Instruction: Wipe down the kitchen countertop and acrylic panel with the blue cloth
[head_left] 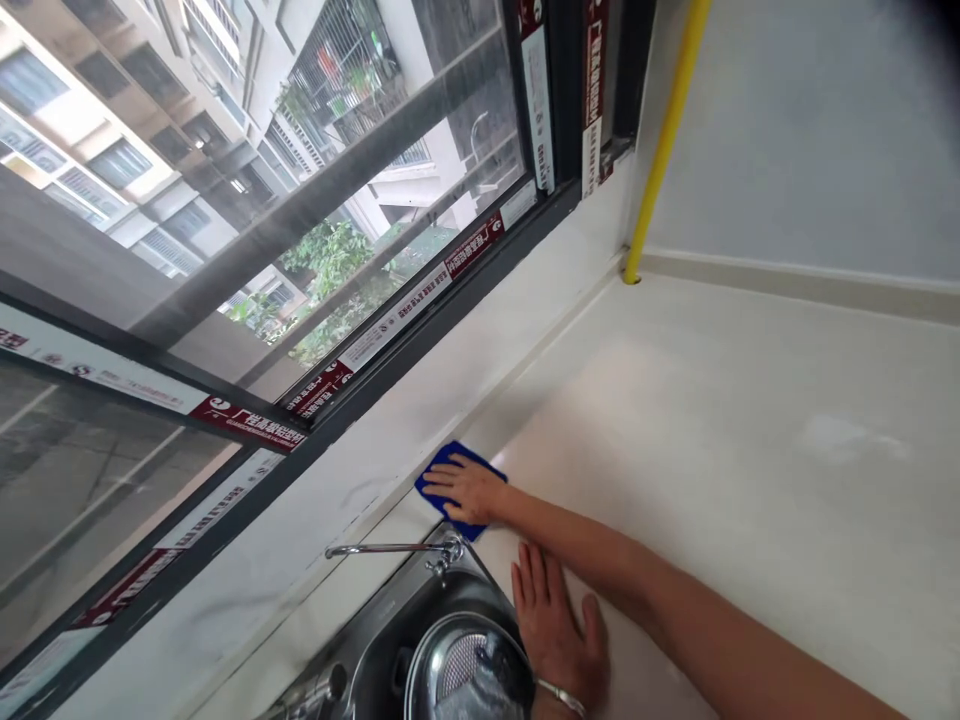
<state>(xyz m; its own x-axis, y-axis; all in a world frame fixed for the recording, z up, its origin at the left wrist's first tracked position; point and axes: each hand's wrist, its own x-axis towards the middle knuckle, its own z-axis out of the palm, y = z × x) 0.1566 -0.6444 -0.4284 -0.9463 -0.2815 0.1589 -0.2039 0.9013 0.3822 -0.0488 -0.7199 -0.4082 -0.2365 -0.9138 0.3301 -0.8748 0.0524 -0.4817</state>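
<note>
My right hand (pixel 469 490) lies flat on a blue microfibre cloth (pixel 450 457), pressing it onto the white countertop (pixel 712 430) close to the window ledge. My left hand (pixel 559 630) rests palm down on the countertop with its fingers spread, holding nothing. That hand is at the rim of a stainless steel sink (pixel 390 640), and a metal bracelet (pixel 561 697) circles its wrist. A chrome faucet (pixel 397 549) reaches along the back of the sink, just beside the cloth. A mesh strainer (pixel 461 665) sits in the sink, partly cut off by the frame's lower edge.
The whole view is tilted. A dark-framed sliding window (pixel 300 230) with red-and-white labels runs along the counter's back, above a white ledge (pixel 360 480). A yellow pipe (pixel 667 140) rises in the corner beside a pale wall (pixel 802 130).
</note>
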